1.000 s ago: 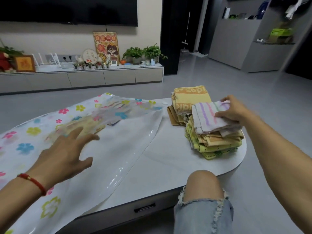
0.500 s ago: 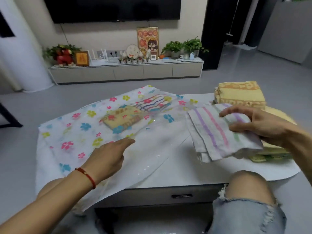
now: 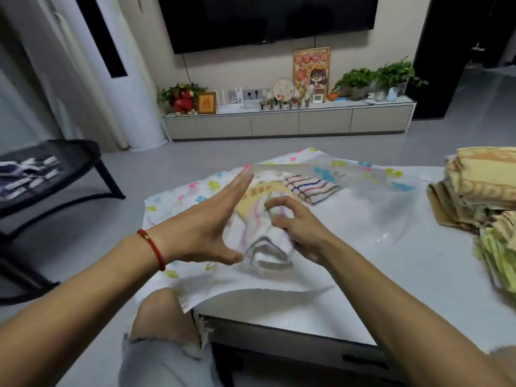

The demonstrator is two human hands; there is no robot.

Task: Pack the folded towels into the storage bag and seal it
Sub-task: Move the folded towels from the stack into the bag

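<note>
From the head camera, the person sits at a white table (image 3: 377,303), and a storage bag (image 3: 178,195) with a coloured flower print lies flat over its left part. The right hand (image 3: 296,227) grips a folded white towel with pastel stripes (image 3: 265,244), the fingers curled over its top, and this towel is at the mouth of the bag, under the clear upper sheet. The left hand (image 3: 206,222) has straight, spread fingers and holds nothing; it stands on its edge just beside the towel, and the fingertips reach the lifted clear sheet. A red cord bracelet (image 3: 152,248) is on the left wrist.

Deeper inside the bag lie a yellow towel (image 3: 262,192) and, beside it, a towel with dark wavy stripes (image 3: 310,187). At the right edge of the table two stacks of folded towels (image 3: 474,196) wait, well apart from the bag. A bare knee (image 3: 162,311) in torn jeans shows under the table edge.
</note>
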